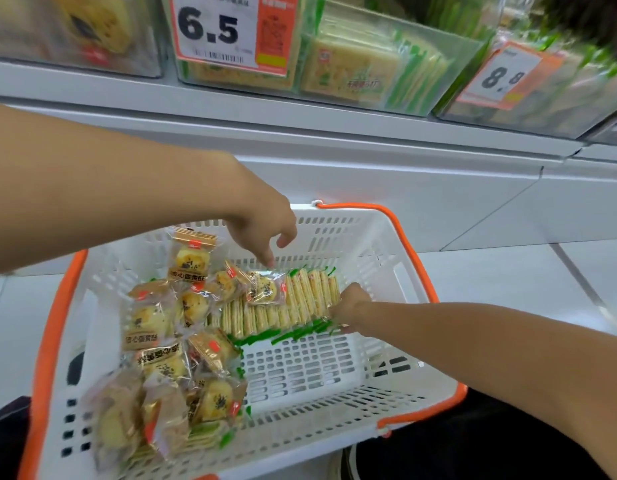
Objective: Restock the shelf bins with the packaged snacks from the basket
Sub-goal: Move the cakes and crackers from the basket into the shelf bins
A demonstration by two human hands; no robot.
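Both hands are down in the white slotted plastic basket with the orange rim (409, 237): the right hand (352, 304) grips the end of a row of green-edged cracker packets (300, 303) lying at the basket's far side. The left hand (262, 220) hovers just above, fingers (269, 258) loosely curled, pointing down at a clear-wrapped yellow pastry packet (267, 289). More green cracker packs sit in the clear shelf bin (397, 64) overhead.
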